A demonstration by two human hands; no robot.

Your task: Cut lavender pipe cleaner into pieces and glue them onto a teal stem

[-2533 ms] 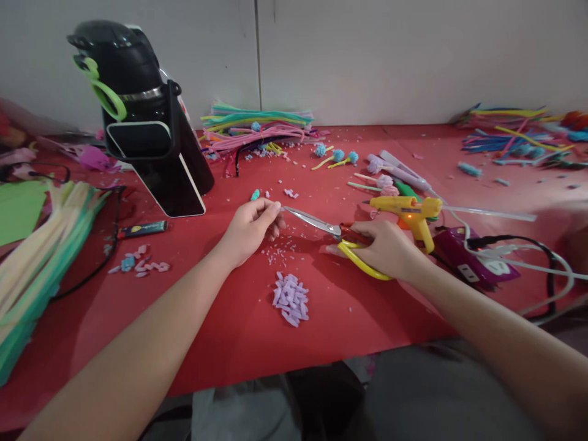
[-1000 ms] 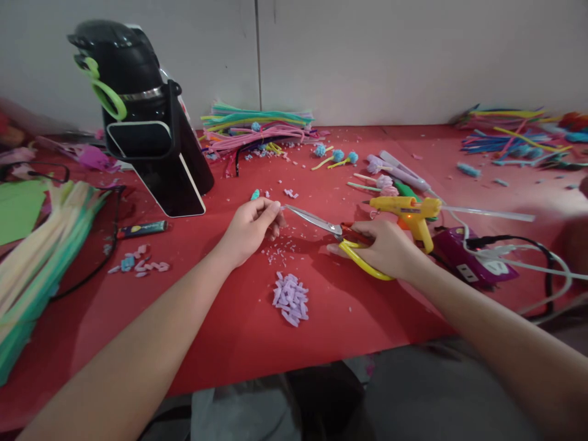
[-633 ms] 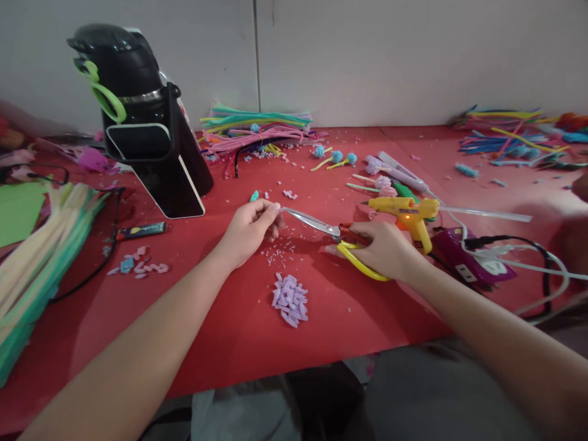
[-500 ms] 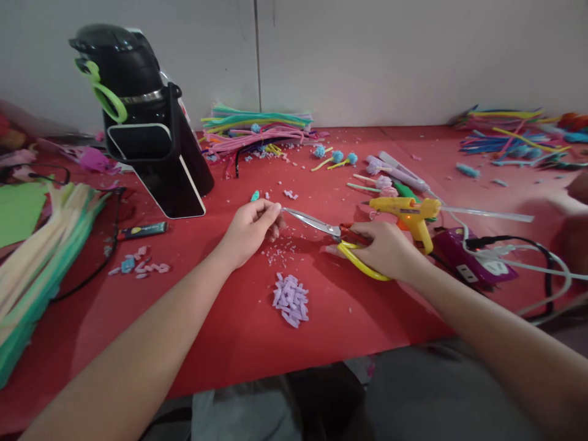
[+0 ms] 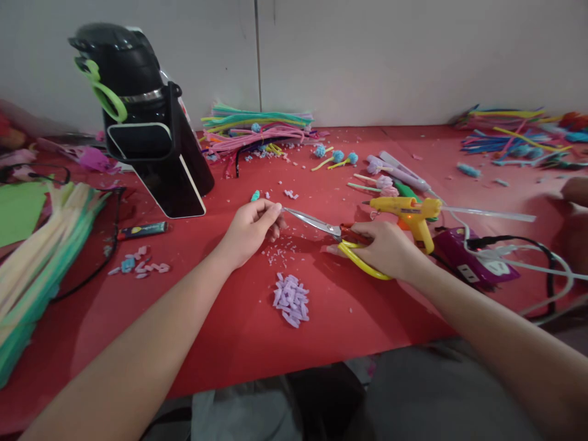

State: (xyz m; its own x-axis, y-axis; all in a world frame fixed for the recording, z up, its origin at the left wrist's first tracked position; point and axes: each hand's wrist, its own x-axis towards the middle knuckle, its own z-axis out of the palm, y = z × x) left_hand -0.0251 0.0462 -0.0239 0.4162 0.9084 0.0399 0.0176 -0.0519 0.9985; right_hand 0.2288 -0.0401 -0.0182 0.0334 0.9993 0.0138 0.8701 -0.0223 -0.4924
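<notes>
My right hand is closed around the handles of a pair of scissors, one handle yellow and one red. The blades point left, their tips reaching the fingertips of my left hand. The left thumb and fingers are pinched together; what sits between them is too small to make out. Below the blades lie tiny pale clippings. Closer to me is a small pile of short purple fuzzy pieces, apart from both hands. A teal fuzzy bit rests just behind the left hand.
A yellow glue gun lies right of my right hand, by a purple power strip with cables. A black bottle stands back left. Pipe cleaners lie along the wall. Another person's hand shows at the right edge.
My hands and the scissors hold almost the same place. At the right edge, the other person's hand has shifted slightly.
</notes>
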